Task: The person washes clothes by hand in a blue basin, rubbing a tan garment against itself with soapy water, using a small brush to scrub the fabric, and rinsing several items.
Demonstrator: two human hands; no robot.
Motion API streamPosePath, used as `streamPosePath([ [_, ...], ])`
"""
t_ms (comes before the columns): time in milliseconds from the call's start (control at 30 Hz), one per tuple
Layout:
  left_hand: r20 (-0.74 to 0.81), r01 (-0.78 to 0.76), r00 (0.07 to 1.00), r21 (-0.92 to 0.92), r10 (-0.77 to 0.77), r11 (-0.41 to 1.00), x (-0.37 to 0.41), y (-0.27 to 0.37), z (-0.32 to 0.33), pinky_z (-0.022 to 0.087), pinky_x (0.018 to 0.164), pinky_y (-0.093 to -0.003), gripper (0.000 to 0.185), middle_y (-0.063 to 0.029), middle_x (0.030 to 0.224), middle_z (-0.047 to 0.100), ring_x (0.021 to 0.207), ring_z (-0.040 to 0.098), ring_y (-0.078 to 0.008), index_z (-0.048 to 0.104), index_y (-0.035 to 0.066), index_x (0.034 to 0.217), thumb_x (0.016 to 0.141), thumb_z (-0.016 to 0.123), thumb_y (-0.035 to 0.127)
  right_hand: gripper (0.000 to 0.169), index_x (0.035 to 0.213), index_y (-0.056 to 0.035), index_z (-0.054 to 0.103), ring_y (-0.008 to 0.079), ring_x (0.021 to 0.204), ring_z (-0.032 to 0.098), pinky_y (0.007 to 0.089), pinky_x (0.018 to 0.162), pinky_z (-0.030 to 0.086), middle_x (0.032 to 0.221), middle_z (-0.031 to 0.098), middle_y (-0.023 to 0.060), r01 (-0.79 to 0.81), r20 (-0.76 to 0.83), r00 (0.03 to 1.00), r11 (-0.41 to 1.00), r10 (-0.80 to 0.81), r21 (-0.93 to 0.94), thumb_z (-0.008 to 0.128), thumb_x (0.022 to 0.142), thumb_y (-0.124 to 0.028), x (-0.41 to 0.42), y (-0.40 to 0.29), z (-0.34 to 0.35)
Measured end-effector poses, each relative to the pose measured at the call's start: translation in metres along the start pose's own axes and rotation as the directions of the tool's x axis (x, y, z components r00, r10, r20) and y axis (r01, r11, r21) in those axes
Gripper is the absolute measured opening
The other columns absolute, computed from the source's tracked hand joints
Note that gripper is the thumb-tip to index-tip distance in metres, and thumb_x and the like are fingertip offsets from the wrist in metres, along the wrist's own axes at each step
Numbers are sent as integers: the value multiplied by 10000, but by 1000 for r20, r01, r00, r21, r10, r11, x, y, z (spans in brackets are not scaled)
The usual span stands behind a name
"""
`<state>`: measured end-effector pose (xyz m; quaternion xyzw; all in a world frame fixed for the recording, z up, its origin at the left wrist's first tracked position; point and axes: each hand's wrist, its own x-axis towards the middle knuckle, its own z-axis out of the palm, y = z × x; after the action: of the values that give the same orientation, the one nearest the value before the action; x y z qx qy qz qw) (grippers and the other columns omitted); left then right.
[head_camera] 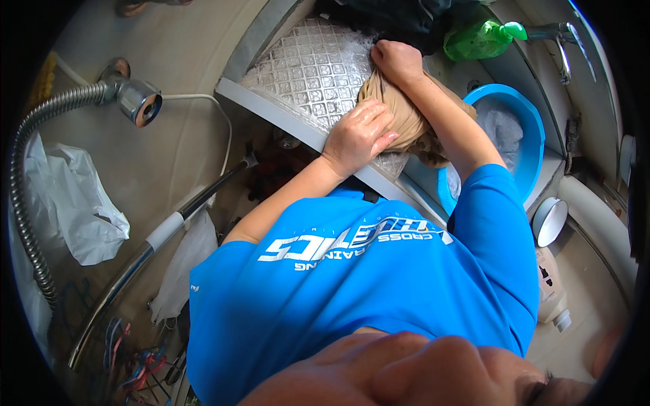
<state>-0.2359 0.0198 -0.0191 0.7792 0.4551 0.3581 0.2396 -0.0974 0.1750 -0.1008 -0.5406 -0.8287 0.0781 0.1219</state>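
Observation:
A wet tan cloth garment (401,114) lies bunched on a ridged washboard surface (310,66) of a sink. My right hand (398,61) is closed in a fist on the far end of the cloth, and folds run from it. Palm down, my left hand (363,127) rests on the near left side of the cloth, thumb apart from the fingers; whether it grips any fabric is hidden. Both hands look wet. White suds show on the ridges beside my right fist. Right of the cloth, a blue plastic basin (530,137) holds sudsy water.
Dark clothing (401,20) is heaped at the far end. A green pump bottle (477,41) lies near a chrome faucet (561,51). A metal hose (20,193) and white plastic bag (81,203) hang at left. A detergent bottle (551,286) is at right.

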Motion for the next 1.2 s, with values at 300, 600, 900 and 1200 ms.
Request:
streamPosePath([
  [300,-405,147,900,-65,-161,987,40,-31,11,491,706,-329,200,-94,853,635,803,616,-241,625,34,969,864,646,203,341,767,-79,620,29,638,446,194,607,387,714,540,-68,-491,462,871,274,165,827,612,911,-389,0,31,-55],
  [600,250,297,799,-955,-547,-3,74,-22,25,455,729,-207,229,-2,865,621,793,555,-59,586,42,921,994,469,225,312,847,-3,686,37,655,548,203,614,442,701,650,-9,-160,-35,872,352,488,922,667,876,-312,-68,7,-91],
  [900,325,347,743,-935,-586,-78,72,-1,15,479,727,-214,335,-20,873,649,775,579,-69,630,38,917,991,471,323,270,978,-33,613,91,834,576,231,758,471,863,624,20,-281,247,918,67,310,957,544,959,-293,-93,-13,-91],
  [1200,309,376,674,-925,-671,-47,80,6,12,449,640,-195,299,19,760,606,685,541,-59,603,89,782,953,549,328,289,809,0,606,113,567,529,280,539,456,636,604,57,-192,-190,747,481,637,855,626,904,-272,-68,-49,-106],
])
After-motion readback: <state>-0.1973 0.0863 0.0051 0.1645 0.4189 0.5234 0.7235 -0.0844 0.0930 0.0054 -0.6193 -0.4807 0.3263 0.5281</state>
